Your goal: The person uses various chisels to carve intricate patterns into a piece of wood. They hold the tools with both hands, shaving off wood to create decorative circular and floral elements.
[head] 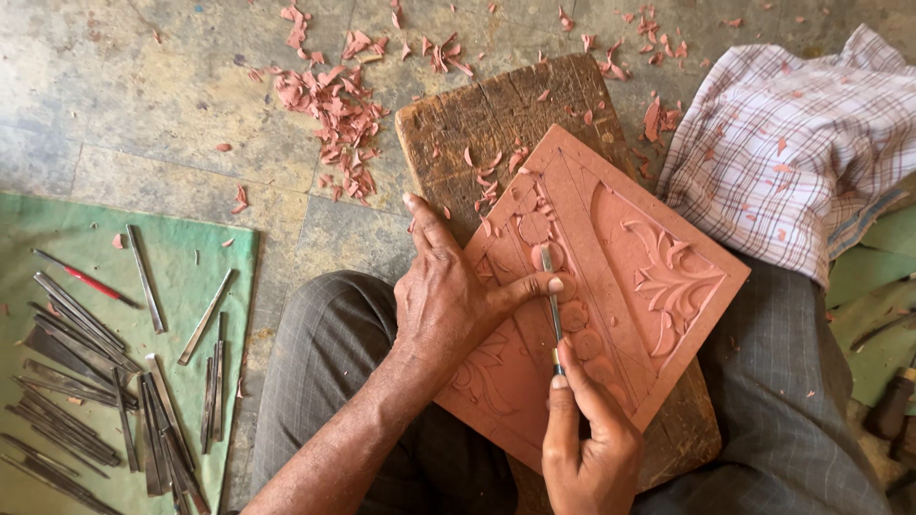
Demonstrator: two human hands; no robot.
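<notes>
The right hand is seen nearest the camera, at the bottom edge; its fingers are closed around a thin metal chisel, held like a pen. The chisel tip is set on a round bead in the carved band of a reddish panel.

Left to right: a green mat is spread on the stone floor, with many slim metal carving tools laid on it in loose rows; 1 red-handled tool lies among them. Reddish shavings are scattered on the floor above the mat's right edge.

The left hand is laid flat on the panel's left edge, fingers spread, nothing gripped; its thumb is pressed against the chisel shaft near the tip. The panel rests tilted on a worn wooden block, above the person's lap in grey trousers. A leaf motif is carved in the panel's right half.

A checked cloth lies at right, touching the right knee. At the far right edge a dark handle, possibly a mallet, is partly cut off.
</notes>
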